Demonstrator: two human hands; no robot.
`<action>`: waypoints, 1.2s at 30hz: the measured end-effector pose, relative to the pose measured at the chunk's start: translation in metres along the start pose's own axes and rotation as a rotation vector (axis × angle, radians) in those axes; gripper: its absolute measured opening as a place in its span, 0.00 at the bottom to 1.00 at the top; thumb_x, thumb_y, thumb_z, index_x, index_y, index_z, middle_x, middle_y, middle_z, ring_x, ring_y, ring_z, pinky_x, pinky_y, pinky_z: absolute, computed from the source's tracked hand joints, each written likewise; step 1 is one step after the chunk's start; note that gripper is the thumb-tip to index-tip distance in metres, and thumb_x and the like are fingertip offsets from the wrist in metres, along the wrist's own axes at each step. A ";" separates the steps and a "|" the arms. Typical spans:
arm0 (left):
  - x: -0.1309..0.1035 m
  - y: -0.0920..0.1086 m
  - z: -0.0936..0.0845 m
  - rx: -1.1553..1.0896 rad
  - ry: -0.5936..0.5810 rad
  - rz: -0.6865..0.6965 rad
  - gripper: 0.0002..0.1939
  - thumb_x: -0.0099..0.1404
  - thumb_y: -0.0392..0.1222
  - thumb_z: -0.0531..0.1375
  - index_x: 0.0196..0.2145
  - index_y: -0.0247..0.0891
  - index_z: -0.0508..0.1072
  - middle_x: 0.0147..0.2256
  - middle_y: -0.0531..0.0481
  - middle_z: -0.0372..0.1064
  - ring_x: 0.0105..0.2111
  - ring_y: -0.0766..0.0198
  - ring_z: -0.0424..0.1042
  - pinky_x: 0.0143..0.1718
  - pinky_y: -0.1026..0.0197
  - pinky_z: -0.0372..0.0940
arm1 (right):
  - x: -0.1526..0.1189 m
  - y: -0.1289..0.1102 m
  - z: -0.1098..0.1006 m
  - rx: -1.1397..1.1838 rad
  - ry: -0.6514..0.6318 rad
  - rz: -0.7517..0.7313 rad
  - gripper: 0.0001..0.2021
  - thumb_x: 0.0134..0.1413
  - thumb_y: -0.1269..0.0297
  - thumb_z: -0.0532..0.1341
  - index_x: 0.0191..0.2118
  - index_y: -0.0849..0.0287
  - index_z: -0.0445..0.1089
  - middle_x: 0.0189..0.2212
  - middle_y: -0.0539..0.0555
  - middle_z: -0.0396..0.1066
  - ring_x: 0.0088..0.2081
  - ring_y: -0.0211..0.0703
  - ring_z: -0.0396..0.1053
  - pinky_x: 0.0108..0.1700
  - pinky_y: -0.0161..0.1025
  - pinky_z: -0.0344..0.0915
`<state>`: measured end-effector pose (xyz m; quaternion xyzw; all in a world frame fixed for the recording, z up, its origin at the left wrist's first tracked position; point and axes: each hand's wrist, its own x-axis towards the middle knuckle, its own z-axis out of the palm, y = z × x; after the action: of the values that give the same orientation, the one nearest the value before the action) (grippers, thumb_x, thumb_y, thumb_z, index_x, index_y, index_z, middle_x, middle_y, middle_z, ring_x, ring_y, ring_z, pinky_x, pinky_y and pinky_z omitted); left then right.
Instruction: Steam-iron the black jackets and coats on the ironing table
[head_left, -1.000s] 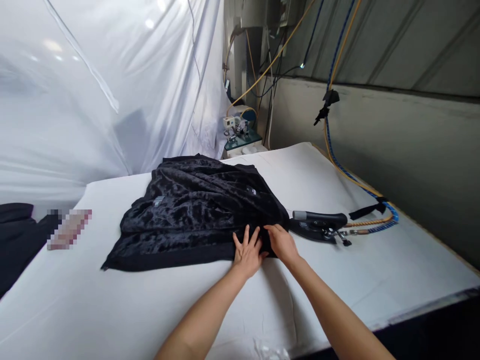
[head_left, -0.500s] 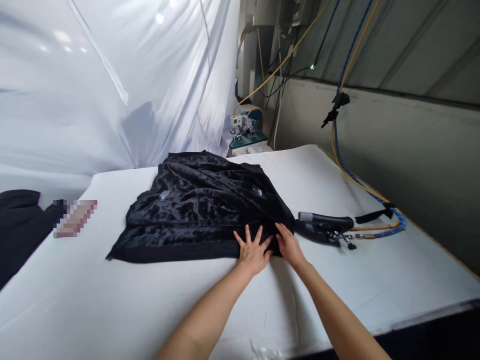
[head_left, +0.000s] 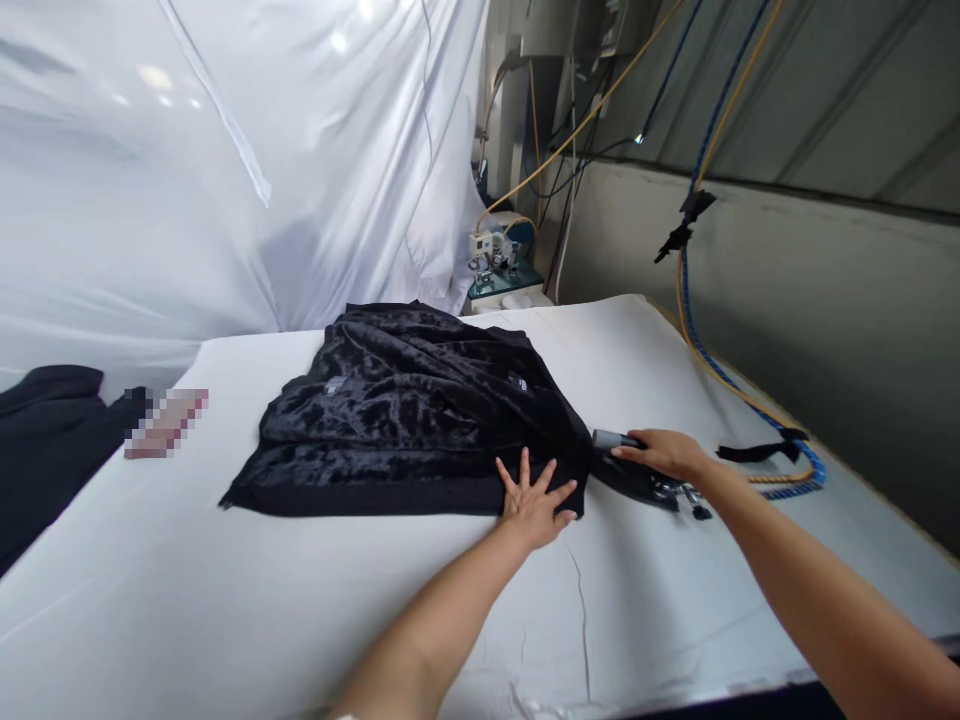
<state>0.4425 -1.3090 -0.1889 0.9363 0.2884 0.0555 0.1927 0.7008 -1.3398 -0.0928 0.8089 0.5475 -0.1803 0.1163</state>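
A black, shiny velvety garment (head_left: 390, 400) lies spread on the white covered table (head_left: 337, 600), with a plain dark band along its near edge. My left hand (head_left: 534, 508) rests flat on the garment's near right corner, fingers spread. Just right of the garment sits a black steam iron (head_left: 630, 480) with a grey end on its handle. My right hand (head_left: 664, 452) is closed round the iron's handle. The iron's tip is at the garment's right edge, and whether it touches the cloth is unclear.
Blue and orange hoses (head_left: 795, 490) run from the iron across the table's right side and up. Another dark garment (head_left: 60, 450) lies at the far left, beside a blurred reddish item (head_left: 166, 425). White sheeting (head_left: 225, 180) hangs behind; a small machine (head_left: 499, 265) stands past the far edge.
My right hand has left the garment, moved right and taken hold of the iron's handle. My left hand has shifted slightly right on the garment. The view has moved a little.
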 end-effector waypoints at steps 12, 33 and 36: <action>-0.004 0.006 -0.011 -0.026 -0.103 0.144 0.32 0.57 0.66 0.46 0.58 0.60 0.50 0.63 0.55 0.39 0.61 0.46 0.32 0.51 0.26 0.25 | -0.029 -0.002 0.001 0.214 0.009 0.359 0.40 0.42 0.30 0.41 0.37 0.62 0.72 0.37 0.67 0.71 0.38 0.59 0.69 0.34 0.47 0.62; -0.144 -0.162 -0.068 0.235 0.261 -0.599 0.15 0.61 0.48 0.54 0.47 0.51 0.67 0.47 0.48 0.60 0.47 0.57 0.56 0.49 0.51 0.52 | -0.017 -0.136 0.010 -0.082 0.015 -0.208 0.33 0.41 0.32 0.49 0.38 0.55 0.71 0.34 0.58 0.72 0.38 0.54 0.69 0.36 0.44 0.61; -0.158 -0.179 -0.075 0.266 0.226 -0.658 0.18 0.61 0.51 0.54 0.49 0.52 0.65 0.51 0.48 0.57 0.52 0.54 0.53 0.54 0.41 0.43 | -0.020 -0.140 0.009 -0.110 -0.007 -0.256 0.33 0.39 0.31 0.49 0.38 0.54 0.71 0.33 0.58 0.72 0.38 0.54 0.69 0.35 0.43 0.61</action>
<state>0.2023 -1.2371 -0.1889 0.7983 0.5981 0.0555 0.0441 0.5629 -1.3075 -0.0911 0.7241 0.6549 -0.1661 0.1385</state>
